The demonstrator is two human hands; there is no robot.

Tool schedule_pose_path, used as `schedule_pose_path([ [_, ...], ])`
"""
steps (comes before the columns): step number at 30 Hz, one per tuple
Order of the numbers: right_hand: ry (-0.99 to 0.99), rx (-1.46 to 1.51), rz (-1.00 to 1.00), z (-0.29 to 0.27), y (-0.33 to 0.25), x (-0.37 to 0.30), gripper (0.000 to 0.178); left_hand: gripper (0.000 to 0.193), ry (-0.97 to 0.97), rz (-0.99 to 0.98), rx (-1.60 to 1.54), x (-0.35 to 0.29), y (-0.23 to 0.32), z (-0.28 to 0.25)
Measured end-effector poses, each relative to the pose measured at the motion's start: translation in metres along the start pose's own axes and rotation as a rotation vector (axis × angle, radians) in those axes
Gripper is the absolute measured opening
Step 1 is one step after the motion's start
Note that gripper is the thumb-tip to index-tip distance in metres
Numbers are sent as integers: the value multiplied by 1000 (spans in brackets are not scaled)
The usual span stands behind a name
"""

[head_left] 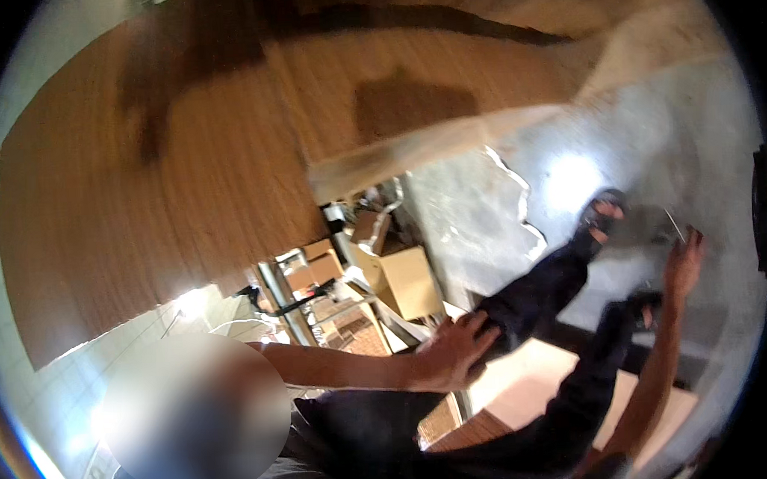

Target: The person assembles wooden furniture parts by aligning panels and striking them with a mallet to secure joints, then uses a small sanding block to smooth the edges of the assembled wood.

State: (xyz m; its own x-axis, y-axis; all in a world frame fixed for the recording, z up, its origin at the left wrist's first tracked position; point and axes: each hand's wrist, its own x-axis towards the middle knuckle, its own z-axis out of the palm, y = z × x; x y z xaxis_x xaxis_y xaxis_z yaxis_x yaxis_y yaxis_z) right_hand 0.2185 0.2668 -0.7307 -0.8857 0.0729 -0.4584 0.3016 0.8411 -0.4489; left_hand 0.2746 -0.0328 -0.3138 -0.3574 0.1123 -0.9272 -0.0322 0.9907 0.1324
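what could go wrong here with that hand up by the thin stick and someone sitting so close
The right hand is raised at a thin stick, and its grip is too blurred to judge. The stick is close to another person's sandalled foot, so a slip might jab it. The wooden panel looms beside that person and might tip if bumped. Cardboard boxes crowd the floor, a possible trip.

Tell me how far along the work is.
Done: nothing looks finished; the wooden board is untouched. In hand: the left hand lies flat on a dark-trousered knee, and the right hand is raised over the concrete floor, too blurred to show any hold. Left: the cardboard boxes sit unhandled.
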Motion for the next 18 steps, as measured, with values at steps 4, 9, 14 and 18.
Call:
schedule_pose_path([
  [4, 27, -202, -49, 36, 25, 12, 42, 67, -134, -62, -5, 5, 10, -22],
  [9, -18, -251, -58, 63, 35, 10, 43, 65, -98, -68, -12, 2, 15, -25],
  [14, 89, -303, -53, 92, 77, -6, 44, 65, -134, -41, -30, 5, 17, -29],
  [18, 90, -306, -118, 86, 74, -3, 44, 67, -44, -27, -45, 4, 21, -26],
])
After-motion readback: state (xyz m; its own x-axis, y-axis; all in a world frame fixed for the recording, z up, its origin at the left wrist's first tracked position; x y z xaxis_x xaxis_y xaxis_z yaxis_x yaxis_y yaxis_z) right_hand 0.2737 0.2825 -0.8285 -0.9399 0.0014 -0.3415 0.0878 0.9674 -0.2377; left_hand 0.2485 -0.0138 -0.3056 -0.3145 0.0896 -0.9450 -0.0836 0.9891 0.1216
